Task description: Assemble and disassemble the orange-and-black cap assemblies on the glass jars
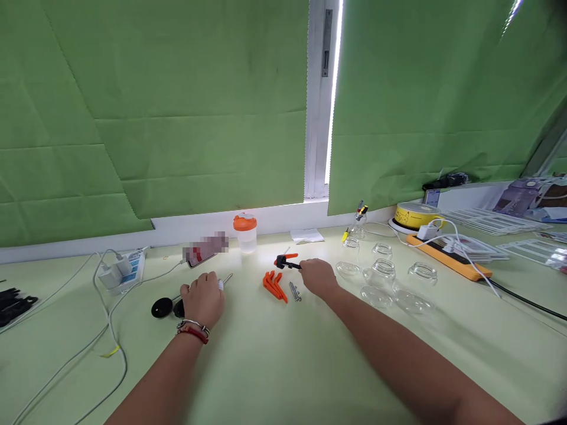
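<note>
My left hand (204, 300) is closed low over the table, beside a round black disc (162, 307); a thin metal shaft (227, 278) sticks out past its fingers, and a second black piece (179, 309) lies partly under it. My right hand (318, 277) pinches the end of a black part (283, 262) with a wider head pointing left. Under that head lies an orange piece (290, 256). Several orange parts (274, 286) are piled between my hands, with metal screws (295, 291) to their right.
An orange-lidded cup (245, 234) stands at the back. Several glass jars (383, 273) and an orange power strip (447, 257) are on the right. White cables (106, 307), a white power strip (128, 273) and a phone (206, 249) are on the left.
</note>
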Motion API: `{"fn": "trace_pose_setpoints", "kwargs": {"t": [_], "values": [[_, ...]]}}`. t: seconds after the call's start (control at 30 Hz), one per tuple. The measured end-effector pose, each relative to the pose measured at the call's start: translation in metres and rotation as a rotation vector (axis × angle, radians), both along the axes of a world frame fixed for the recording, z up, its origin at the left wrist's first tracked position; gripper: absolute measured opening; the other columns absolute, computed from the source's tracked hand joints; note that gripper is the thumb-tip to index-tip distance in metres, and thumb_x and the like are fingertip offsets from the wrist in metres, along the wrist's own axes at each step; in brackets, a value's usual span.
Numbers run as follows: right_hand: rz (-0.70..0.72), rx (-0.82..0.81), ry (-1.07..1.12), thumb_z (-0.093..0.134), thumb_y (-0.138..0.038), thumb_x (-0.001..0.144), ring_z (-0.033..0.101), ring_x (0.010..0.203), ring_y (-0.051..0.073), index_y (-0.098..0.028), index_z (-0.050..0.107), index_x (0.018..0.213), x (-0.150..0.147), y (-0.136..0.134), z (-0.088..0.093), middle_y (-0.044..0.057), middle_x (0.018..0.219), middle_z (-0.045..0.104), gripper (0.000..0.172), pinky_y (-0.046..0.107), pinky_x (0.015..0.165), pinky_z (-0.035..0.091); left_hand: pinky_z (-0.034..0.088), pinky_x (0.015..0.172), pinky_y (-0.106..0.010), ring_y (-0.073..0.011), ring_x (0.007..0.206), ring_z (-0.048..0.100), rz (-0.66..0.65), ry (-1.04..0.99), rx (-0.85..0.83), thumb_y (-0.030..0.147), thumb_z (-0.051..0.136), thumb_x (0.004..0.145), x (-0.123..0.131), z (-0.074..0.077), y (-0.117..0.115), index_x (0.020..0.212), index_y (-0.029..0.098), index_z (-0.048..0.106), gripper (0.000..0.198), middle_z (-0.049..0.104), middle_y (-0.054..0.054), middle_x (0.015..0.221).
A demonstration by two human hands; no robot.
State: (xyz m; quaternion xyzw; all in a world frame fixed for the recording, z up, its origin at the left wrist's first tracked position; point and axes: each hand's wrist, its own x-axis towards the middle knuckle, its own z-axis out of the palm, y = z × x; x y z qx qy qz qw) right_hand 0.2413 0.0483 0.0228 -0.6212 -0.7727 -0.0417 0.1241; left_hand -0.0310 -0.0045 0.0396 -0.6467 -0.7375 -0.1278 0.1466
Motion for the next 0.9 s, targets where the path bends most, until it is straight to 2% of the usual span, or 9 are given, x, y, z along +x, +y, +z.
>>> {"fn": "trace_pose_setpoints", "kwargs": {"t": [0.1,0.3,0.5,0.63,0.77,0.83,0.9], "values": [[-0.047,-0.008,-0.042,0.045,-0.022,0.086,0.056,0.081,0.022,-0.013,0.065,0.086,0.008,0.017,-0.007,0.013,0.083,0.065,0.022,0.028,0.063,0.033,0.030,0.078,-0.046,-0.0319,0.086,0.060,0.037,-0.017,-0.114,0.021,0.033,0.080,-0.007,-0.002,0.004,0.089,0.011,0.057,0.028,0.063,-0.018,0.094],[-0.081,-0.037,-0.084,0.048,-0.021,0.084,0.055,0.084,0.022,-0.014,0.067,0.081,0.012,0.037,-0.017,0.013,0.079,0.066,0.020,0.032,0.073,0.030,0.033,0.078,-0.046,-0.0309,0.084,0.062,0.051,-0.046,-0.283,0.021,0.034,0.079,-0.009,-0.008,0.009,0.091,0.011,0.056,0.026,0.066,-0.018,0.090],[-0.090,-0.050,-0.082,0.050,-0.016,0.080,0.053,0.089,0.025,-0.012,0.067,0.077,0.010,0.044,-0.024,0.015,0.080,0.066,0.018,0.034,0.077,0.028,0.034,0.078,-0.046,-0.0291,0.081,0.062,-0.020,-0.005,-0.316,0.021,0.034,0.080,-0.006,-0.017,0.012,0.084,0.014,0.056,0.023,0.067,-0.013,0.083],[-0.076,-0.046,-0.052,0.048,-0.009,0.077,0.051,0.092,0.026,-0.011,0.067,0.077,0.007,0.036,-0.018,0.015,0.081,0.065,0.019,0.035,0.079,0.027,0.035,0.077,-0.047,-0.0296,0.082,0.062,-0.052,0.019,-0.310,0.020,0.034,0.080,-0.006,-0.021,0.012,0.084,0.014,0.056,0.023,0.067,-0.013,0.084],[-0.020,-0.020,0.020,0.045,-0.018,0.083,0.050,0.098,0.025,-0.013,0.065,0.092,-0.010,0.016,-0.012,0.015,0.099,0.061,0.022,0.033,0.081,0.028,0.036,0.077,-0.047,-0.0299,0.082,0.062,-0.068,0.028,-0.303,0.020,0.036,0.079,-0.006,-0.022,0.012,0.087,0.013,0.056,0.022,0.066,-0.013,0.083],[0.028,-0.060,0.059,0.045,-0.028,0.085,0.054,0.088,0.021,-0.016,0.066,0.085,-0.023,0.004,-0.012,0.011,0.093,0.063,0.025,0.030,0.074,0.032,0.037,0.076,-0.046,-0.0299,0.082,0.062,-0.074,0.026,-0.297,0.019,0.037,0.078,-0.005,-0.021,0.013,0.088,0.013,0.055,0.022,0.066,-0.013,0.084],[0.066,-0.136,0.089,0.049,-0.038,0.083,0.055,0.072,0.017,-0.018,0.066,0.074,-0.034,-0.008,-0.015,0.006,0.077,0.064,0.028,0.026,0.063,0.033,0.038,0.077,-0.044,-0.0298,0.084,0.061,-0.074,0.022,-0.281,0.017,0.038,0.077,-0.003,-0.020,0.013,0.089,0.012,0.055,0.021,0.065,-0.014,0.086]]}}
